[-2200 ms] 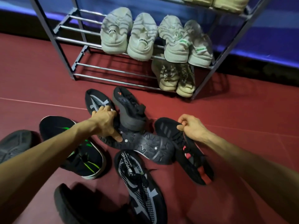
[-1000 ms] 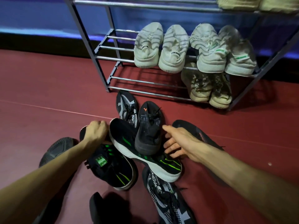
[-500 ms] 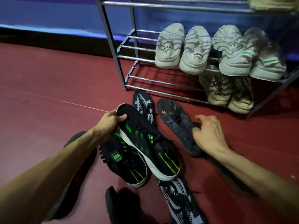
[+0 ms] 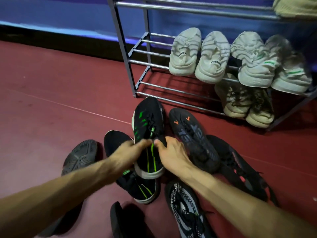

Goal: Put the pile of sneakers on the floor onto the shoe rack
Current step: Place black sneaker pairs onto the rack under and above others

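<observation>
From the head camera, your left hand (image 4: 127,154) and right hand (image 4: 171,154) meet over one black-and-green sneaker (image 4: 148,133). Both hands are curled onto its collar, fingertips almost touching each other at the tongue, so each is clamped on that shoe. The shoe points toe-first toward the rack (image 4: 130,62), its white heel resting on top of its mate (image 4: 137,188), which lies on the red floor (image 4: 42,100) beneath and a little to the left.

Just right of the held shoe lies a dark sneaker with orange marks (image 4: 190,133), toe toward the rack. Beyond it, further right, a black-and-red sneaker (image 4: 240,170) stretches along the floor under your right forearm. Near the bottom edge sits a black-and-white patterned sneaker (image 4: 185,206), and left of that a dark shoe (image 4: 120,220) half cut off by the frame. Left of your left arm a grey sole (image 4: 80,157) faces up.

The rack stands just past the pile. Its middle shelf carries four white sneakers (image 4: 212,57), heels toward you, bunched at the right. The bottom shelf holds a beige pair (image 4: 243,103) at the right end; the left parts of both shelves show bare bars. On the top shelf, a pale shoe (image 4: 295,6) shows at the corner.
</observation>
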Motion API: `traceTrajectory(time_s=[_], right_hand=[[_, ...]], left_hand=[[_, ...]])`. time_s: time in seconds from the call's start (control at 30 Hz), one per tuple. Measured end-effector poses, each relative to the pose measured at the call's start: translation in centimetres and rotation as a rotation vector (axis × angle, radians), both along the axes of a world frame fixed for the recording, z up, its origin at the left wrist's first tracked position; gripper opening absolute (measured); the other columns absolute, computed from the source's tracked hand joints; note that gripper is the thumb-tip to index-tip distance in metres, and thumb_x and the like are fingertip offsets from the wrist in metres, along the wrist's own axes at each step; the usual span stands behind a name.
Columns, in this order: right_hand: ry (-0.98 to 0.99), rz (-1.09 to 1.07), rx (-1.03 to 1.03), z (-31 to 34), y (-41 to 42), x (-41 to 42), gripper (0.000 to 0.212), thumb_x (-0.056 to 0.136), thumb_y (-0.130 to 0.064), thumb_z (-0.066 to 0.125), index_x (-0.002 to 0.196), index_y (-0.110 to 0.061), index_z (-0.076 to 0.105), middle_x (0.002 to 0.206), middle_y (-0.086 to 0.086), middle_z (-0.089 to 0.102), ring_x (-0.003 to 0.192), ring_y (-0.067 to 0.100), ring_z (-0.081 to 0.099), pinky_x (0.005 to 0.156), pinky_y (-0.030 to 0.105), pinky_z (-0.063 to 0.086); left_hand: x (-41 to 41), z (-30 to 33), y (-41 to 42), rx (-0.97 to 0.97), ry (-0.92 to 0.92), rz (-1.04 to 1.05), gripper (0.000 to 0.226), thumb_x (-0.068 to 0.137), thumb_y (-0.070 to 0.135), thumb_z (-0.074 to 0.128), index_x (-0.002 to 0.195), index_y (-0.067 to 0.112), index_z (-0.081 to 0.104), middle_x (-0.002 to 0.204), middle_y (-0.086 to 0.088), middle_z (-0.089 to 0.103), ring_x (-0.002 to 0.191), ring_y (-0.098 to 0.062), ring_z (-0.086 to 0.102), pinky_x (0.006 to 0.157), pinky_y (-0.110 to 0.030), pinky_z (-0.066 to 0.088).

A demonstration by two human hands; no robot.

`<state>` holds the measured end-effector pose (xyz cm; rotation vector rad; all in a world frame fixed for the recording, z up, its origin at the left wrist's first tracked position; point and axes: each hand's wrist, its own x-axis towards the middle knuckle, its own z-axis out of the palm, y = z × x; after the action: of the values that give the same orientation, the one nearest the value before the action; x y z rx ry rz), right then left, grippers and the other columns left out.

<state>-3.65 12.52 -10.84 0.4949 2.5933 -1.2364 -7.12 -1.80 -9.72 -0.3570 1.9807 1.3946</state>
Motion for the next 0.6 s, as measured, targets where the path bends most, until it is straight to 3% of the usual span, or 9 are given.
traceTrajectory(time_s=[0.07,0.1,0.17,0.2,0.23,0.3,0.33,0.43,0.6], right_hand=[[-0.069,0.042,-0.141,-0.1,-1.4,-0.6,0.039,0.094,-0.041,0.052,0.113,-0.009,0.065,0.117,0.014,0.068,0.115,0.032,0.059,0.095,0.036,0.047],[-0.111,0.060,-0.345,-0.1,-1.8,-0.8,0.039,0.091,-0.042,0.056,0.109,-0.010,0.068,0.111,0.010,0.071,0.109,0.028,0.064,0.094,0.039,0.049],[-0.226,0.009,-0.717,-0.9,-1.9,-1.0,0.026,0.092,-0.029,0.056,0.105,-0.012,0.070,0.095,0.005,0.071,0.087,0.021,0.066,0.078,0.036,0.053],[-0.238,-0.013,-0.698,-1.4,-1.9,-1.0,0.023,0.093,-0.021,0.055,0.108,-0.010,0.068,0.091,0.005,0.069,0.081,0.021,0.064,0.071,0.032,0.050],[-0.224,0.010,-0.500,-2.0,-1.9,-1.1,0.025,0.092,-0.019,0.055,0.111,-0.008,0.066,0.094,0.007,0.069,0.083,0.024,0.064,0.068,0.031,0.047],[-0.238,0.241,0.093,-3.3,-2.2,-0.7,0.034,0.091,-0.032,0.056,0.106,-0.003,0.065,0.108,0.016,0.068,0.100,0.032,0.064,0.072,0.031,0.044],[-0.286,0.340,0.232,-3.6,-2.7,-0.4,0.042,0.091,-0.040,0.056,0.106,-0.001,0.064,0.114,0.019,0.066,0.107,0.035,0.062,0.075,0.032,0.044],[-0.317,0.462,0.306,-3.8,-4.2,0.5,0.044,0.092,-0.041,0.057,0.113,-0.003,0.061,0.125,0.021,0.060,0.118,0.038,0.057,0.088,0.037,0.048],[-0.030,0.349,0.293,-0.7,-2.5,3.3,0.032,0.093,-0.038,0.044,0.083,-0.012,0.058,0.099,0.021,0.066,0.101,0.039,0.059,0.078,0.039,0.045]], left_hand=[[2.0,0.3,-1.4,0.007,0.048,0.053,0.027,0.090,0.037,0.058,0.098,0.014,0.069,0.092,-0.007,0.077,0.085,-0.024,0.074,0.074,-0.041,0.060],[2.3,-0.1,-2.7,-0.008,0.101,0.138,0.022,0.093,0.030,0.056,0.095,0.012,0.069,0.091,-0.009,0.077,0.083,-0.024,0.073,0.072,-0.039,0.059],[2.2,-1.0,-5.5,-0.074,0.203,0.298,0.023,0.092,0.026,0.056,0.087,0.009,0.071,0.089,-0.010,0.077,0.087,-0.026,0.072,0.082,-0.045,0.057],[1.9,-1.4,-6.9,-0.120,0.230,0.349,0.026,0.089,0.029,0.057,0.084,0.009,0.072,0.087,-0.010,0.077,0.088,-0.027,0.072,0.087,-0.050,0.055],[1.7,-1.6,-7.9,-0.171,0.238,0.389,0.027,0.087,0.031,0.058,0.081,0.009,0.072,0.086,-0.010,0.077,0.088,-0.028,0.072,0.089,-0.052,0.054],[1.4,-2.1,-9.2,-0.199,0.229,0.468,0.027,0.089,0.028,0.056,0.078,0.009,0.072,0.084,-0.012,0.075,0.089,-0.031,0.071,0.086,-0.051,0.055],[1.1,-2.1,-9.4,-0.180,0.223,0.501,0.027,0.091,0.027,0.055,0.077,0.009,0.071,0.082,-0.011,0.074,0.086,-0.030,0.070,0.080,-0.046,0.055],[0.1,-1.4,-9.3,-0.139,0.221,0.553,0.028,0.093,0.028,0.053,0.077,0.011,0.070,0.074,-0.006,0.070,0.069,-0.026,0.064,0.062,-0.033,0.049],[-1.3,0.9,-8.2,-0.072,0.267,0.466,0.035,0.088,0.038,0.057,0.071,0.015,0.075,0.076,-0.004,0.078,0.080,-0.024,0.072,0.088,-0.043,0.053]])
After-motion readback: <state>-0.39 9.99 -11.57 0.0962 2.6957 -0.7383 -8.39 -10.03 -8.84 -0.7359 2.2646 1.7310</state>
